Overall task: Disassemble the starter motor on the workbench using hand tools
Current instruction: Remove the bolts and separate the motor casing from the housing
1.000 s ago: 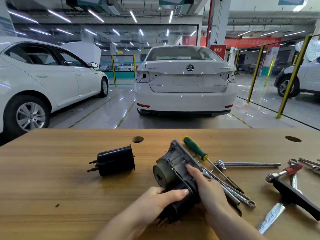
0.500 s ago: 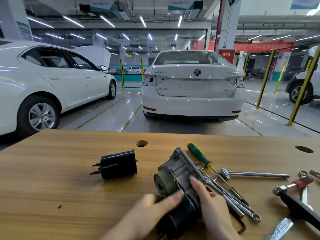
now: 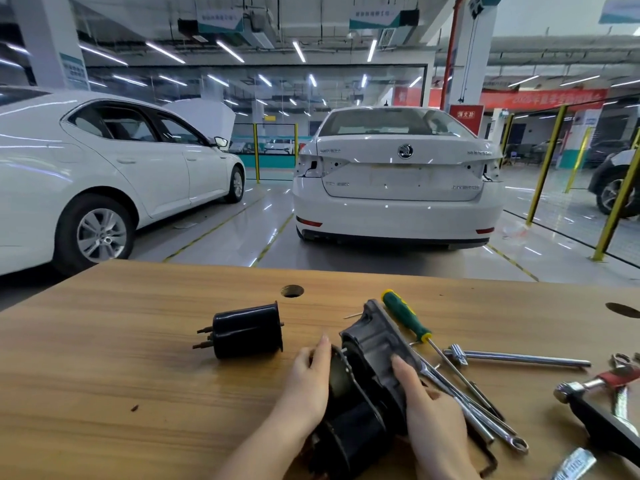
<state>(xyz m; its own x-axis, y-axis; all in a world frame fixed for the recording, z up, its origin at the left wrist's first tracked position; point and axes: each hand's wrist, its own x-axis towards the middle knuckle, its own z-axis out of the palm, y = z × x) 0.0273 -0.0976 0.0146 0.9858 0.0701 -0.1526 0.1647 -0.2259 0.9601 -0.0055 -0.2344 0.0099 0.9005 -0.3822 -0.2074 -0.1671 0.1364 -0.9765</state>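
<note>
The starter motor [image 3: 372, 351], a grey cast housing on a black round body, lies on the wooden workbench [image 3: 121, 393] near its front edge. My left hand [image 3: 308, 382] grips its left side over the round end. My right hand [image 3: 426, 410] clasps the grey housing on the right. A separate black cylindrical part [image 3: 246, 330] with small terminals lies to the left, apart from both hands. A green-handled screwdriver [image 3: 407, 317] rests just behind the motor.
Wrenches [image 3: 485, 420] and a long socket bar [image 3: 519, 358] lie right of the motor; a hammer [image 3: 595, 410] sits at the far right. Round holes [image 3: 292, 291] pierce the bench top. Two white cars [image 3: 398, 181] stand on the shop floor beyond.
My left hand has slid from the motor's lower front up onto its round left end. The motor has turned a little. The camera has tilted upward.
</note>
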